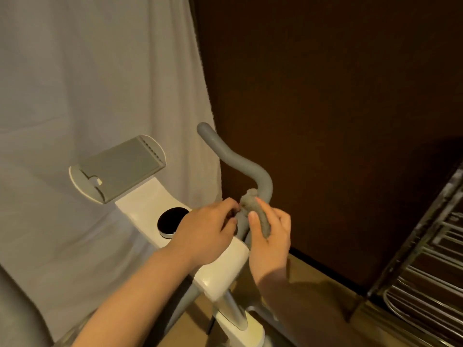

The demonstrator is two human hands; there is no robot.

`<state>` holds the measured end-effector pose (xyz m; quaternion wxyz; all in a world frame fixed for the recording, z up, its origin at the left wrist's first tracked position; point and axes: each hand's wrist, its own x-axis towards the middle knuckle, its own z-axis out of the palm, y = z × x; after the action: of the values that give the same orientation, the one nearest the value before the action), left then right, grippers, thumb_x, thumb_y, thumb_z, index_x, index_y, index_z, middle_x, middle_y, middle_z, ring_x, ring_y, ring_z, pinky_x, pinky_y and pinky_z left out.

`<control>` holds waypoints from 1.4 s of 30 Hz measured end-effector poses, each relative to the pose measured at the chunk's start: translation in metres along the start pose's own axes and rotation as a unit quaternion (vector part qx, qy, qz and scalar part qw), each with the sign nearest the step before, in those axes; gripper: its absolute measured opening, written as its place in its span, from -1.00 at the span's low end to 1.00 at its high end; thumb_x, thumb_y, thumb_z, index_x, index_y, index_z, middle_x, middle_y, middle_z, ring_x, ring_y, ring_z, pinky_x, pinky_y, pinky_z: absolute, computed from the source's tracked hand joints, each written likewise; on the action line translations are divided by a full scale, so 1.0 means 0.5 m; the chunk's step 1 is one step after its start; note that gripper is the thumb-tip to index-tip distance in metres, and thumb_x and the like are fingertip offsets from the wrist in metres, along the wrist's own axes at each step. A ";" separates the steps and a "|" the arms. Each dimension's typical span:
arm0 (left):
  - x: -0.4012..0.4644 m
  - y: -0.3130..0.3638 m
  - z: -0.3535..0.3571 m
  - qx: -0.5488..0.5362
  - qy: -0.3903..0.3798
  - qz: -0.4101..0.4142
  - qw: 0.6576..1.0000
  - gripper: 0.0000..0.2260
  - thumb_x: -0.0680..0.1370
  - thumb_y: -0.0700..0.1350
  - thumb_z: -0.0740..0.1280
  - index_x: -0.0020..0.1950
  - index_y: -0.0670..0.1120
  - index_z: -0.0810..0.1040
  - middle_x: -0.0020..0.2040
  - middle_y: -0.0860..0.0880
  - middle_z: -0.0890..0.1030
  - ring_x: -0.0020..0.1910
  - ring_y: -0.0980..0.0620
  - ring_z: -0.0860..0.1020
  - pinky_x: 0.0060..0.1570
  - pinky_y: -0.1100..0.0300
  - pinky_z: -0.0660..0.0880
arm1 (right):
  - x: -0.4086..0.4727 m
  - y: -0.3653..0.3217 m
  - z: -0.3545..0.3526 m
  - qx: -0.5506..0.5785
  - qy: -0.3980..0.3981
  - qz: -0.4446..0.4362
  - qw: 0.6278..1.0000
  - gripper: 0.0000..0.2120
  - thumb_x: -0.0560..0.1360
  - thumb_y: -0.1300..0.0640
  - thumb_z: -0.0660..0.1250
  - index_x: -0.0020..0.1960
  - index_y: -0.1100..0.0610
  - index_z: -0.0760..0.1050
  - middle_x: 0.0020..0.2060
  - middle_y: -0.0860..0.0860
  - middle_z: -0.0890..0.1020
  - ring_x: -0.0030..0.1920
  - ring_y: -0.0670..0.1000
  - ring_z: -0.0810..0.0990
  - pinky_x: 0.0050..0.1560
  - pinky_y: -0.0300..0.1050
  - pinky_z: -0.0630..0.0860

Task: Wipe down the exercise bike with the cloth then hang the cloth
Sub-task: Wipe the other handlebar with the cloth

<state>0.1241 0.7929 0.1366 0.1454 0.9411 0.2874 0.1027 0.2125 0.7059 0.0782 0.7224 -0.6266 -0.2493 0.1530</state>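
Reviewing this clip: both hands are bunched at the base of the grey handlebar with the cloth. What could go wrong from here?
The cloth is rolled tight in the right hand, so little of it may meet the handlebar, whose upper curve could be skipped. The left hand pinches near the cloth's end; a tug could pull it free. The round black display lies just beside the left hand and might get smeared.

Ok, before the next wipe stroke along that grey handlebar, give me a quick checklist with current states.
1. Cloth gripped by right hand: ok.
2. Cloth touching handlebar: ok, at its lower bend.
3. Left hand by the bar's base, fingers curled there: cannot tell whether it grips cloth or bar.
4. Upper handlebar free for the stroke: ok.
5. Round display uncovered: ok.
6. Wire rack for hanging in view at right: ok.
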 end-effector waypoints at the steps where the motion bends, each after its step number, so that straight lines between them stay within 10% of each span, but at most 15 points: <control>1: 0.000 -0.004 0.000 -0.003 0.007 0.000 1.000 -0.85 0.61 0.06 0.16 0.18 0.16 0.40 -0.01 0.12 0.57 -0.09 0.04 0.54 -0.10 0.02 0.51 | -0.022 0.007 0.004 0.035 -0.009 0.015 0.999 -0.73 0.55 0.14 0.33 0.08 -0.24 0.53 0.01 -0.21 0.42 0.03 -0.21 0.54 0.03 -0.29 0.53; 5: -0.004 -0.010 0.001 -0.022 0.026 0.000 0.999 -0.79 0.60 0.09 0.19 0.23 0.23 0.43 0.03 0.21 0.58 -0.19 0.17 0.50 -0.20 0.17 0.46 | 0.018 0.005 0.003 0.074 0.052 0.044 0.995 -0.73 0.56 0.18 0.33 0.04 -0.21 0.47 0.14 0.05 0.50 0.08 -0.03 0.57 0.11 -0.02 0.57; 12: -0.004 -0.013 0.000 -0.027 0.011 0.005 1.000 -0.75 0.60 0.12 0.18 0.27 0.23 0.42 0.06 0.23 0.56 -0.25 0.17 0.46 -0.27 0.25 0.36 | -0.026 -0.006 0.020 0.128 0.066 0.162 0.976 -0.89 0.61 0.17 0.24 -0.02 -0.02 0.35 -0.10 0.05 0.56 -0.21 -0.05 0.61 -0.36 -0.30 0.50; 16: 0.000 -0.012 0.004 -0.029 0.016 0.007 0.999 -0.76 0.61 0.10 0.17 0.28 0.22 0.42 0.08 0.23 0.56 -0.24 0.16 0.46 -0.27 0.26 0.34 | 0.038 0.005 0.013 0.067 0.138 0.107 0.982 -0.79 0.58 0.20 0.28 -0.10 -0.08 0.35 -0.14 -0.02 0.52 -0.07 0.01 0.55 -0.22 -0.33 0.46; 22: -0.001 -0.010 0.004 -0.026 0.044 -0.001 0.999 -0.77 0.59 -0.09 0.19 0.19 0.12 0.51 0.02 0.12 0.60 -0.04 0.05 0.54 -0.07 0.05 0.49 | 0.016 0.005 -0.013 -0.091 0.001 -0.034 0.995 -0.77 0.46 0.20 0.44 -0.09 -0.14 0.53 -0.04 -0.21 0.46 -0.01 -0.17 0.52 -0.02 -0.29 0.51; 26: -0.001 -0.018 0.012 0.063 0.079 -0.030 0.994 -0.76 0.52 -0.05 0.14 -0.04 0.05 0.61 -0.10 0.07 0.61 -0.04 0.04 0.53 0.25 0.05 0.35 | 0.052 -0.006 -0.019 -0.230 -0.059 -0.155 0.959 -0.81 0.50 0.06 0.41 0.11 -0.07 0.59 -0.07 -0.26 0.36 0.03 -0.05 0.48 0.02 0.00 0.55; 30: -0.001 -0.017 0.006 0.108 0.064 -0.059 0.990 -0.74 0.57 -0.01 0.11 -0.09 0.07 0.61 -0.07 0.12 0.61 0.01 0.09 0.50 0.44 0.06 0.09 | 0.085 -0.046 -0.036 -0.381 -0.225 -0.187 0.877 -0.75 0.54 -0.09 0.30 0.21 -0.16 0.54 -0.06 -0.17 0.30 0.00 -0.14 0.39 -0.04 -0.14 0.47; 38: -0.008 -0.038 -0.009 0.069 0.003 0.008 0.998 -0.64 0.50 0.20 -0.02 -0.17 0.08 0.50 -0.22 0.13 0.56 -0.12 0.17 0.46 0.27 0.15 0.14 | 0.088 -0.066 -0.040 -0.362 -0.264 -0.146 0.882 -0.72 0.55 -0.13 0.28 0.23 -0.12 0.53 -0.06 -0.15 0.36 -0.04 -0.15 0.46 0.01 -0.10 0.49; 42: -0.009 -0.050 -0.016 0.083 -0.023 0.052 0.995 -0.61 0.52 0.25 -0.06 -0.08 0.12 0.49 -0.13 0.16 0.55 -0.10 0.18 0.45 0.21 0.14 0.17 | 0.095 -0.043 -0.028 -0.373 -0.161 -0.178 0.896 -0.74 0.57 -0.13 0.25 0.21 -0.11 0.52 -0.01 -0.14 0.35 0.04 -0.09 0.47 0.03 -0.04 0.51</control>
<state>0.1057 0.8118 0.1353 0.0679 0.9658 0.2419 0.0643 0.2577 0.7158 0.1061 0.4005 -0.7624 -0.5080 0.0164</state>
